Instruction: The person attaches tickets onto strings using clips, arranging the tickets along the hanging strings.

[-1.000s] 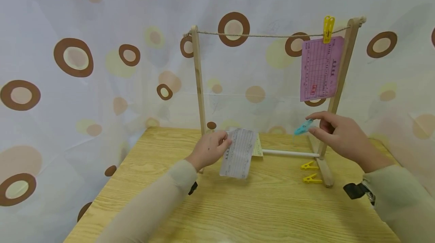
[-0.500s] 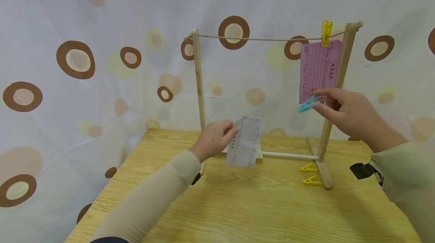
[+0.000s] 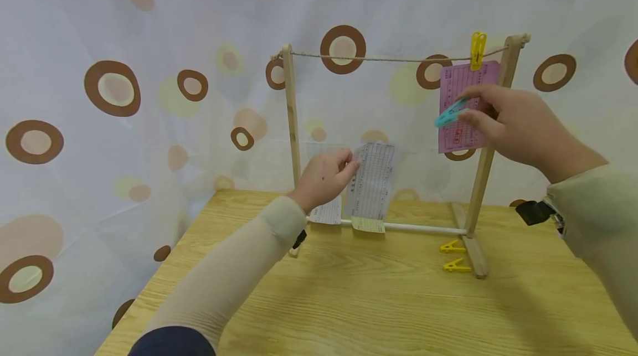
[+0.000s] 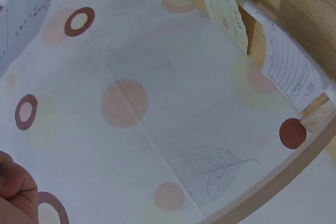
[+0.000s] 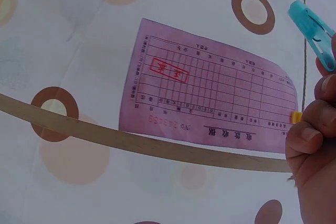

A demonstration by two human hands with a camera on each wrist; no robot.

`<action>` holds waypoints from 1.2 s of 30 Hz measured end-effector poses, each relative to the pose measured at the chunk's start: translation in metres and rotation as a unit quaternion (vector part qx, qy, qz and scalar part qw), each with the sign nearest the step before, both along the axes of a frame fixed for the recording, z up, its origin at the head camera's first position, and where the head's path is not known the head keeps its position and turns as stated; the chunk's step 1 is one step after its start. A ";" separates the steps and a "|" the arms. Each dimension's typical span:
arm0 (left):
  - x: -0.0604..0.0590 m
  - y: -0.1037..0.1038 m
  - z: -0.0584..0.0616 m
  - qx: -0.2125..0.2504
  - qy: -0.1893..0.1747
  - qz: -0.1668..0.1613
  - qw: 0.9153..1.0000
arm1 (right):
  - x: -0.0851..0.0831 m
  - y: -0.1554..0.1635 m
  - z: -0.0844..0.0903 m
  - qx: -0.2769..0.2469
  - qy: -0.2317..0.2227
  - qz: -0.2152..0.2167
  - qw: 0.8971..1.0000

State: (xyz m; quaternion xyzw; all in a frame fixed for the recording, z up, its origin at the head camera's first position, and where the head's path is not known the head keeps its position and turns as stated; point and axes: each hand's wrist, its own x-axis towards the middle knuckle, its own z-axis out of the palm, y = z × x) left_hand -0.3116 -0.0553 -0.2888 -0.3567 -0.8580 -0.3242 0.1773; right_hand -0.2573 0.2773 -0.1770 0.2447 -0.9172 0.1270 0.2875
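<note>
**A:** Status on your hands?

**B:** Your left hand [image 3: 326, 176] pinches a white slip [image 3: 371, 187] by its upper left corner, thumb and fingers curled on the paper. The slip hangs upright in the air, above the table [image 3: 379, 300] and well below the string [image 3: 379, 58]. It sits in front of the rack's white bottom rod [image 3: 423, 227].

**A:** Right one?

**B:** Your right hand [image 3: 508, 123] grips a blue clothespin [image 3: 450, 113] between thumb and forefinger, tip pointing left. In the head view it overlaps the pink slip [image 3: 468, 82], below string level. The right wrist view shows the blue clothespin [image 5: 313, 32] just beside the string [image 5: 303, 40], not on it.

**A:** Is the peg's mouth open?

**B:** Cannot tell from either view.

**A:** What else is on the rack?

**B:** The pink slip hangs from the string near the right post [image 3: 490, 140], clipped by a yellow clothespin [image 3: 477, 50]. Another white slip [image 3: 326, 213] and a pale yellow slip [image 3: 369, 225] hang or lean at the bottom rod, near the left post [image 3: 291, 123]. The left wrist view shows both of them, blurred.

**A:** Table?

**B:** Two yellow clothespins [image 3: 452, 256] lie just beside the right post's foot [image 3: 473, 253].
</note>
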 end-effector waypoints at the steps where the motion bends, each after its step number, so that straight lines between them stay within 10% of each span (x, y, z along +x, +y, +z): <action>1: -0.001 0.001 0.003 0.001 0.001 0.001 1.000 | 0.000 -0.001 0.003 0.000 0.002 -0.001 1.000; 36: -0.036 0.045 0.062 0.009 0.001 0.068 0.998 | -0.033 -0.038 0.098 0.045 0.027 -0.072 0.996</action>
